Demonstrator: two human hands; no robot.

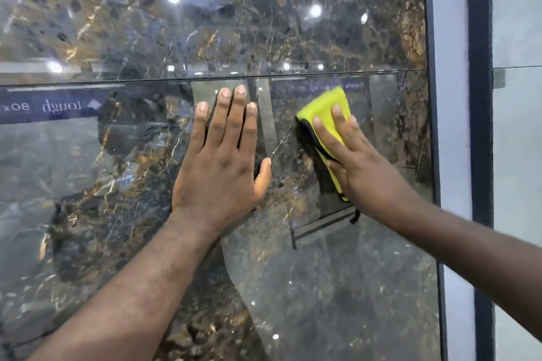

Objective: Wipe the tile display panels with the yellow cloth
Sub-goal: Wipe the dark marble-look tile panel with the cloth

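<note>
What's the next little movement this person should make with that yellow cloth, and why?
Probably slide the right hand and yellow cloth downward along the lower tile panel: the cloth sits just under the seam near the right edge, so most of the panel lies below, while the left hand braces flat beside it.

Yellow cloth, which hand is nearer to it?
Right. The right hand presses on the yellow cloth; the left hand lies flat on the dark tile panel beside it, not touching.
</note>
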